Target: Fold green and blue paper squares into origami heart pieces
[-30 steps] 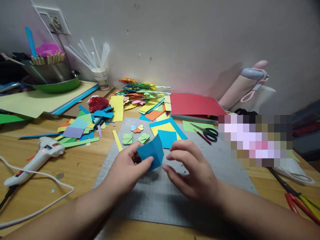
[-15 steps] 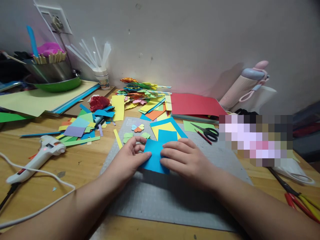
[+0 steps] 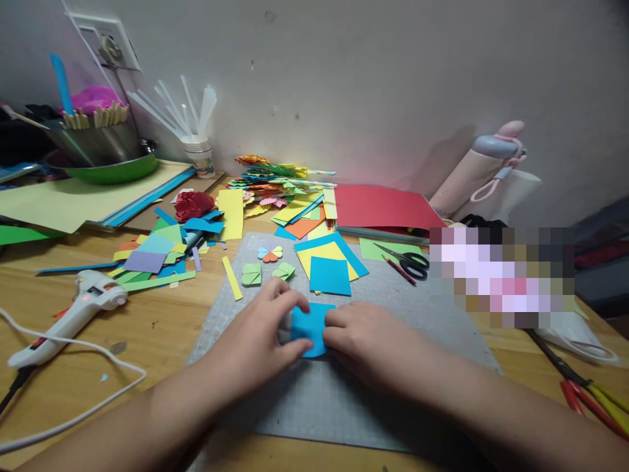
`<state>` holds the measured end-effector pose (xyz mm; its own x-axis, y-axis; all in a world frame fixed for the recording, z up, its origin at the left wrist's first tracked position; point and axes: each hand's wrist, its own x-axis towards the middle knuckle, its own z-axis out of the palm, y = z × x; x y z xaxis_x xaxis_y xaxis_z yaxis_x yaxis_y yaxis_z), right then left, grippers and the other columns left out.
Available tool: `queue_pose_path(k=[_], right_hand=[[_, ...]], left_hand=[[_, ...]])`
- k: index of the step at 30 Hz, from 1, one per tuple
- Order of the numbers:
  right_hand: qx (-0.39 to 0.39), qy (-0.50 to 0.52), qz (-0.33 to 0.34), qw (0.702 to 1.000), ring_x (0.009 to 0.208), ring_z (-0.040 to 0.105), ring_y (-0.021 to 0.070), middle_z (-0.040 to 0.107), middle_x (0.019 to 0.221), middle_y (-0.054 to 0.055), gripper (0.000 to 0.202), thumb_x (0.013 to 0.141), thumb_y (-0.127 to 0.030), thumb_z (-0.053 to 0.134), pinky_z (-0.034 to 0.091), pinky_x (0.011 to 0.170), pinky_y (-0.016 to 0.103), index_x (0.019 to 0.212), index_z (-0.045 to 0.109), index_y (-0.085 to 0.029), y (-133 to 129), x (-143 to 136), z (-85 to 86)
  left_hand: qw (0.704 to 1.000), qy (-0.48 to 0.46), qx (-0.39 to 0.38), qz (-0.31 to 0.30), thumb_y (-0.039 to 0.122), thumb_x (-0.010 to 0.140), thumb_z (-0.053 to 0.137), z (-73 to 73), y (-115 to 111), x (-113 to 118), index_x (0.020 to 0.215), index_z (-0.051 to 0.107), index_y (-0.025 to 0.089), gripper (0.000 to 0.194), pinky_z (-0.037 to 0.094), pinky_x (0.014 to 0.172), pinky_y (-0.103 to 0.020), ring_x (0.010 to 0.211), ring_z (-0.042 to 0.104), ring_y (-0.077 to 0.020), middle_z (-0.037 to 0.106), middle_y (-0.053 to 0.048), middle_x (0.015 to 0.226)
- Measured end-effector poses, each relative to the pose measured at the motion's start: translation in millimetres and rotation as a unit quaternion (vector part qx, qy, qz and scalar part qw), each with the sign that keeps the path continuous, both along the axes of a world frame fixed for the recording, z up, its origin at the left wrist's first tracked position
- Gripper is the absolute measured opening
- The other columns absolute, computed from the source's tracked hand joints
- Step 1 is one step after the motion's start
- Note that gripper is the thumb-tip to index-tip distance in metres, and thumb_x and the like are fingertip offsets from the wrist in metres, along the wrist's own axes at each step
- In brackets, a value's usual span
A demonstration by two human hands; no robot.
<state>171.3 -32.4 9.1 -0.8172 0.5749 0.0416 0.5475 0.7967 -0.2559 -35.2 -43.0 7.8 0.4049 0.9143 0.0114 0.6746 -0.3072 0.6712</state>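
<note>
A square of blue paper (image 3: 310,331) is low over the grey cutting mat (image 3: 344,400), between my two hands. My right hand (image 3: 366,334) has its fingers bent and closed on the paper's right side. At the left side, my left hand (image 3: 272,324) is curved with thumb and forefinger apart, their tips at the paper's left corners; its other fingers are partly hidden. Beyond lies another blue square (image 3: 330,275), over a larger yellow sheet (image 3: 322,251) and blue sheet (image 3: 361,269). Green folded paper hearts (image 3: 251,275) and a multicoloured paper flower (image 3: 270,254) lie nearby.
A glue gun (image 3: 73,314) with a white cord lies left, near paper scraps (image 3: 145,259). Black scissors (image 3: 413,264) and a red pencil (image 3: 399,270) rest right of the mat's middle. Red-and-yellow-handled scissors (image 3: 590,390) lie far right. A red sheet (image 3: 383,204) is at the back.
Both hands and the blue paper have moved down, nearer to me, uncovering the other blue square. My left thumb and forefinger have spread apart; my right fingers have curled more.
</note>
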Motion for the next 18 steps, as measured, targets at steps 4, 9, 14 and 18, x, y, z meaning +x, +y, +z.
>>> queue_pose_path(k=[4, 9, 14, 18], right_hand=[[-0.04, -0.001, -0.029, 0.999, 0.07, 0.056, 0.0154, 0.065, 0.074, 0.003, 0.018, 0.086, -0.015, 0.055, 0.037, 0.066, 0.028, 0.077, 0.069, -0.02, -1.4, -0.8, 6.5], [-0.071, -0.005, -0.061, 0.996, 0.069, 0.058, 0.0159, 0.066, 0.075, 0.003, 0.015, 0.082, -0.015, 0.06, 0.04, 0.062, 0.027, 0.072, 0.069, -0.019, -0.3, 0.9, 9.3], [-0.123, 0.044, -0.086, 0.988, 0.069, 0.059, 0.0149, 0.066, 0.078, 0.003, 0.014, 0.084, -0.016, 0.06, 0.043, 0.061, 0.025, 0.077, 0.071, -0.021, 1.2, 2.8, 8.5], [-0.156, 0.035, -0.123, 0.979, 0.067, 0.059, 0.0149, 0.066, 0.076, 0.003, 0.017, 0.085, -0.02, 0.058, 0.042, 0.059, 0.025, 0.071, 0.069, -0.02, 4.0, 1.4, 9.3]], left_hand=[[0.99, 0.076, 0.007, -0.115, 0.032, 0.07, 0.072, -3.0, -1.9, 0.0, 0.082, 0.063, 0.021, 0.019, 0.042, 0.076, -0.036, 0.088, 0.054, -0.0237, 0.06, -0.003, 0.088], [0.99, 0.076, 0.017, -0.121, 0.021, 0.084, 0.053, -10.7, -2.1, 4.4, 0.082, 0.07, 0.021, 0.017, 0.041, 0.074, -0.034, 0.08, 0.058, -0.0213, 0.066, -0.005, 0.08], [0.996, 0.07, 0.005, -0.063, 0.031, 0.083, 0.057, -9.8, -2.5, 3.1, 0.076, 0.072, 0.021, 0.019, 0.04, 0.069, -0.033, 0.076, 0.058, -0.0222, 0.065, -0.005, 0.074], [0.996, 0.077, 0.008, -0.038, 0.035, 0.083, 0.057, -9.9, -2.1, 3.0, 0.075, 0.071, 0.022, 0.021, 0.039, 0.069, -0.033, 0.081, 0.055, -0.0234, 0.062, -0.005, 0.076]])
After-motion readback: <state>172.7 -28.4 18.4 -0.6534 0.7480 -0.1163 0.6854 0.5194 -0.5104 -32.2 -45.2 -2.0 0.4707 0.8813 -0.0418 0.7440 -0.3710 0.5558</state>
